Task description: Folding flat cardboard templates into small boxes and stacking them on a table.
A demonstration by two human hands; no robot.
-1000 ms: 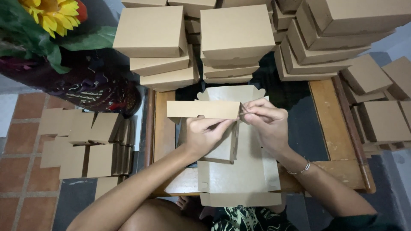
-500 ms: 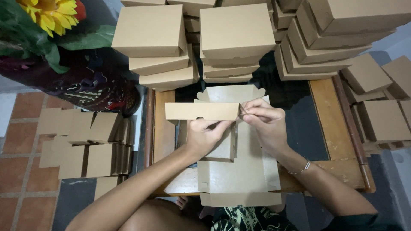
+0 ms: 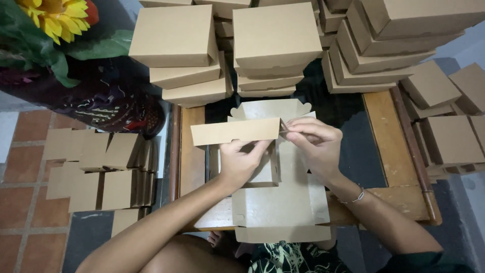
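Note:
A flat brown cardboard box blank (image 3: 283, 202) lies on a small wooden table (image 3: 399, 197) in front of me. My left hand (image 3: 241, 162) grips the blank's side wall, whose long flap (image 3: 235, 131) stands raised. My right hand (image 3: 312, 144) pinches the flap's right end, where it meets the blank's far panel (image 3: 268, 108) with its scalloped tabs. Both hands are closed on the same cardboard piece, close together above the table's middle.
Stacks of finished brown boxes (image 3: 275, 45) stand beyond the table, more at the right (image 3: 444, 116). Flat folded blanks (image 3: 96, 167) lie on the tiled floor at the left. A dark vase (image 3: 106, 101) with a sunflower (image 3: 58, 17) stands at the upper left.
The raised flap has shifted very slightly; both hands keep the same grip and place.

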